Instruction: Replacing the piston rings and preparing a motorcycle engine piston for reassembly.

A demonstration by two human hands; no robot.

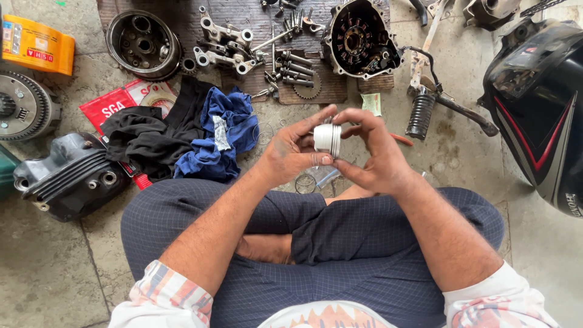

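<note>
You sit cross-legged on the concrete floor [48,273] and hold a small silver metal piston [328,138] up in front of you, above your knees. Your left hand [290,152] closes on the piston's near side, thumb and forefinger pinching it. Your right hand [370,152] wraps around its far side, fingers curled over the top and thumb underneath, so both hands grip it together.

Directly below the piston, thin metal rings [305,183] lie flat on the floor. Just left of the piston sits a crumpled blue cloth [221,136], touching a black cloth [149,136] farther left. Beyond those, a black finned engine cover [67,176] rests on the floor. Above the piston, on a dark mat [255,18], lie grey steel bolts and rocker parts [285,61], with a round dark flywheel [143,44] to their left and a dark engine casing [359,39] to their right. Right of the piston stands a black ribbed footpeg [420,115], and well beyond it a glossy black fuel tank with red stripe [540,103].
</note>
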